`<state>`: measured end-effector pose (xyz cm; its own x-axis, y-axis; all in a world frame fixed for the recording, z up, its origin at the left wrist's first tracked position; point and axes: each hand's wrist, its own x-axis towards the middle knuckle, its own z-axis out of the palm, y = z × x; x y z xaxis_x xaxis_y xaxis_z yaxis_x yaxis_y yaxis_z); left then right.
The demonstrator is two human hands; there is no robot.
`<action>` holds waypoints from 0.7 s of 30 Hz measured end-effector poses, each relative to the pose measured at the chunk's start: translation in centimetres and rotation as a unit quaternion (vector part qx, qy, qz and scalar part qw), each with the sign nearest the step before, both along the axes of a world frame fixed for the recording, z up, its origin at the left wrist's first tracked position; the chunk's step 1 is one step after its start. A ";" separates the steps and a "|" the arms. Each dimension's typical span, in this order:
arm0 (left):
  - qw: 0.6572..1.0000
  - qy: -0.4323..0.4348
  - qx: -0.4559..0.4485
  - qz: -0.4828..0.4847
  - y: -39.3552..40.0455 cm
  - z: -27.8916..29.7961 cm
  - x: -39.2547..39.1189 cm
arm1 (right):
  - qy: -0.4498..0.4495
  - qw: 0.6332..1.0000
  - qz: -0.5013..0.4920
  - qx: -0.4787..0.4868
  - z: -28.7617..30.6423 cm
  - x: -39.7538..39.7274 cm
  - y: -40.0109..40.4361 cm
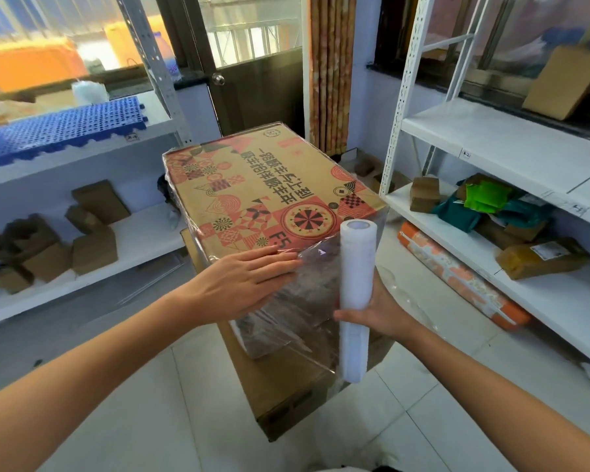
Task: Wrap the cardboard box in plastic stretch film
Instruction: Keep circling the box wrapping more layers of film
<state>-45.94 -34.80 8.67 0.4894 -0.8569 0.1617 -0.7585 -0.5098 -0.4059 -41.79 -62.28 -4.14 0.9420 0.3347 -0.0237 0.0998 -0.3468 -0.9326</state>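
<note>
Pressing flat on the near upper edge of the printed cardboard box, left hand, fingers straight and close together, smoothing clear film against the box's near side. Gripping the white film roll about its middle, right hand, fingers curled behind the roll with the thumb showing at its front; roll upright, tilted slightly, just beside the box's near right corner. Stretching from the roll across the near face, a sheet of film, wrinkled and glossy; also shining over the top and the right side. Resting at the middle of the room, between two white shelf racks, on top of a plain brown box standing on the pale tiled floor. Filling the left rack: small brown cartons, and on its upper shelf a blue perforated mat. Lying on the right rack: taped parcels, green bags and an orange-patterned package. Standing behind the box, a dark door.
</note>
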 end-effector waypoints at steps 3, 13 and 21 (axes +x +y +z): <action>0.999 -0.027 0.029 0.017 -0.3 0.1 0.0 | 0.016 0.998 0.052 -0.021 -0.2 -0.1 -0.8; 0.987 -0.051 0.131 0.080 -1.0 0.8 -1.1 | -0.009 0.999 0.037 -0.008 -0.2 1.4 -4.0; 0.991 -0.024 0.093 0.097 -2.4 1.0 -0.7 | -0.054 0.998 -0.021 -0.023 -1.3 4.1 -5.2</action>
